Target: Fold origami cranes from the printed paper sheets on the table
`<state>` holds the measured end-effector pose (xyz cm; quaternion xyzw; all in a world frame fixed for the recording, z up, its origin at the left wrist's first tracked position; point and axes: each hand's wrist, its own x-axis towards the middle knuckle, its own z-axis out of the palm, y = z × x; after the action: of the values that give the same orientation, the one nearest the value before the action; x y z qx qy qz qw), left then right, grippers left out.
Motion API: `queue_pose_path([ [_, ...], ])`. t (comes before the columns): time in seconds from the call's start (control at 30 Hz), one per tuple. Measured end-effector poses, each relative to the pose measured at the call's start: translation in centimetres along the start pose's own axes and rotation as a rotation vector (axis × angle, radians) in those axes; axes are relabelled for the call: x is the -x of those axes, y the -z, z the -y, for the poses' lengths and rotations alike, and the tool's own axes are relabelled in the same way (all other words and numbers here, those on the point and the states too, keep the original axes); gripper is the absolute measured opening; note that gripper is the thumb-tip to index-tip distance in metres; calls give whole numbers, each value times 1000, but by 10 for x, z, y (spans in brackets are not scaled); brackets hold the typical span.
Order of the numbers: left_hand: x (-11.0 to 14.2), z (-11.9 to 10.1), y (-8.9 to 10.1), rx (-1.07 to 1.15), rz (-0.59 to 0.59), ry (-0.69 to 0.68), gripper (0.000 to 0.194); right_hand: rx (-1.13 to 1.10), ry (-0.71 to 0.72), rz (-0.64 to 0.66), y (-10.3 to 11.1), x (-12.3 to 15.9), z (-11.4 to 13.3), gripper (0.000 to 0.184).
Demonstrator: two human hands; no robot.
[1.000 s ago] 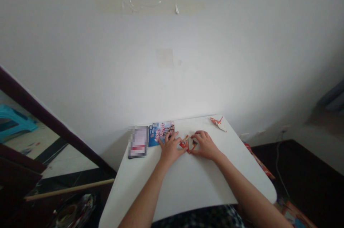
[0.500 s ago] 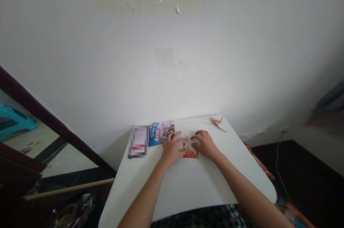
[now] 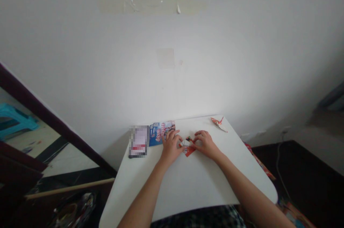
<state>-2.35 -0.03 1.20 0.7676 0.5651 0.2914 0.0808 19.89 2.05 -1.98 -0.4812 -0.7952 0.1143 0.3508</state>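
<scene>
Both hands (image 3: 171, 145) on small red-and-white paper (image 3: 189, 149), far half of table

Left thumb and index pinch the paper's left side; other left fingers fanned over the near right corner of a blue leaflet (image 3: 156, 136). Right hand (image 3: 205, 144): thumb and bent fingers pinch the right edge. Paper is partly folded, flat-ish on the white table (image 3: 193, 185).

Edges: table's far edge runs along the wall (image 3: 242, 48), so limited reach that way. Room toward me, between my forearms, and right out to the rounded corner. Left side is tighter: leaflet, then a rectangular item (image 3: 139, 140) at the left edge. Folded paper bird (image 3: 219, 124) by the far right corner, well apart from my right hand.

Containers: dark bin-like thing (image 3: 77, 213) on the floor at lower left, tan ring and shiny bits inside; too dim for more.

Hard to see: rectangular item is pixelated, fingers hide parts of the paper, blue plastic stool (image 3: 17, 120) cut off at left.
</scene>
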Motion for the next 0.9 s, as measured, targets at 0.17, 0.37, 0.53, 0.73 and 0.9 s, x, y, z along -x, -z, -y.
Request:
queue_pose_path([
  [0.17, 0, 0, -3, 5, -90, -33, 26, -73, 6, 18, 1, -1, -3, 13],
  [0.37, 2, 7, -9, -67, -84, -15, 44, -107, 13, -81, 5, -3, -4, 11],
  [0.53, 4, 10, -12, -111, -52, 23, 55, 50, -62, -366, 16, -4, -8, 12],
  [0.73, 4, 7, -11, -127, -25, 56, 50, 268, -25, -323, 24, -1, -2, 11],
  [0.9, 4, 6, -10, -124, -31, 43, 44, 249, -11, -94, 16, 1, 8, 10],
])
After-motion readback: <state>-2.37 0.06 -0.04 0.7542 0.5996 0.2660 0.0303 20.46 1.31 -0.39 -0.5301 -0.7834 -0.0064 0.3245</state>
